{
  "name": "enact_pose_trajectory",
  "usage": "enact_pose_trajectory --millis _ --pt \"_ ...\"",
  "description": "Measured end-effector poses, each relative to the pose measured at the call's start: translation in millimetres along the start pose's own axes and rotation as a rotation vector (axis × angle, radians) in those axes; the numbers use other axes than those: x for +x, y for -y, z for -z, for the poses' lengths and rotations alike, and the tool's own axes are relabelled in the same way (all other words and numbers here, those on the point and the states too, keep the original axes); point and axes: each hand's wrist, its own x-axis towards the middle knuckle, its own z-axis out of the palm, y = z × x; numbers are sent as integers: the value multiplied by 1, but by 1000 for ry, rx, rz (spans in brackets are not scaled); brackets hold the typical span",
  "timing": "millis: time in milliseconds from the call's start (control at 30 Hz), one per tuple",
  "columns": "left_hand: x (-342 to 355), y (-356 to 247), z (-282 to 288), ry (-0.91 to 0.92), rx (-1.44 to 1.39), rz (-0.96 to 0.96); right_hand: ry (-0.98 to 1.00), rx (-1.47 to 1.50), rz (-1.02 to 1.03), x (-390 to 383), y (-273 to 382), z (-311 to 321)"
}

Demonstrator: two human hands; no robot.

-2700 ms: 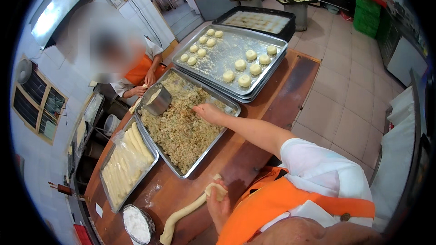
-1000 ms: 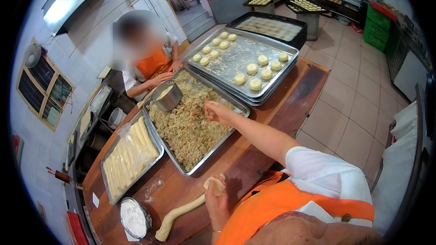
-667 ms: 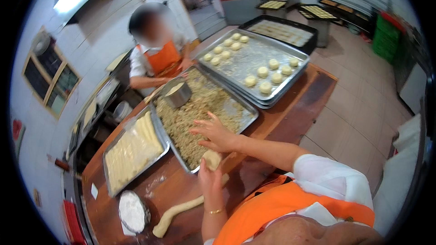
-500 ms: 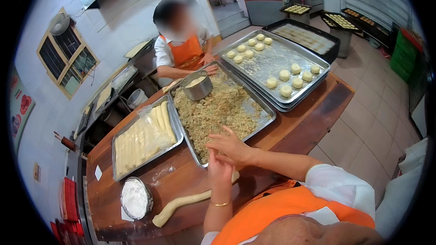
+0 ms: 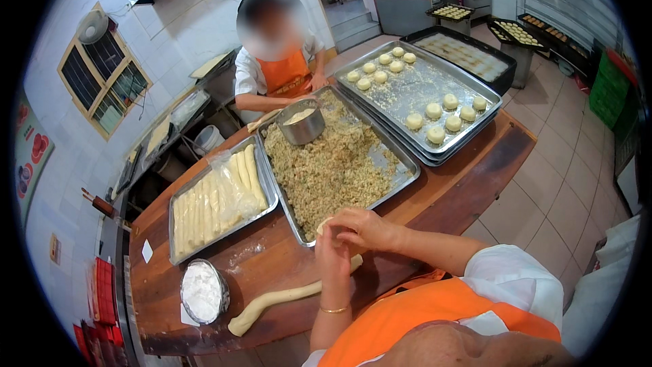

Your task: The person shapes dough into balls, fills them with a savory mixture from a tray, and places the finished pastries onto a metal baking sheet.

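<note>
Over the near edge of the filling tray, my left hand [image 5: 331,253] is raised with its fingers curled around a small piece of dough [image 5: 323,225], of which just a pale edge shows. My right hand [image 5: 370,229] bends over it from the right, fingers closed against the same piece. Crumbly, speckled filling [image 5: 326,180] covers most of the metal tray [image 5: 406,175] beyond my hands. A long dough rope [image 5: 272,300] lies on the wooden table, passing behind my left wrist.
A bowl of white flour [image 5: 203,292] stands at left. Behind it, a tray [image 5: 178,258] holds dough ropes partly under plastic. A metal pot [image 5: 301,126] sits in the filling. Round dough pieces [image 5: 433,111] rest on stacked trays at right. Across the table stands a co-worker [image 5: 282,71] in an orange apron.
My right hand's fingers were stretched out over the left; now they are curled in, and a pale dough edge shows between the hands. The whole view has shifted slightly.
</note>
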Motion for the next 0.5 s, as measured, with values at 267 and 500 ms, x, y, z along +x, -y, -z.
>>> enact_pose_trajectory --millis 267,500 --pt "-15 4 1 61 125 -113 6 -79 -66 -12 19 -15" --pt "-19 1 8 99 68 -110 51 -52 -70 -2 30 -11"
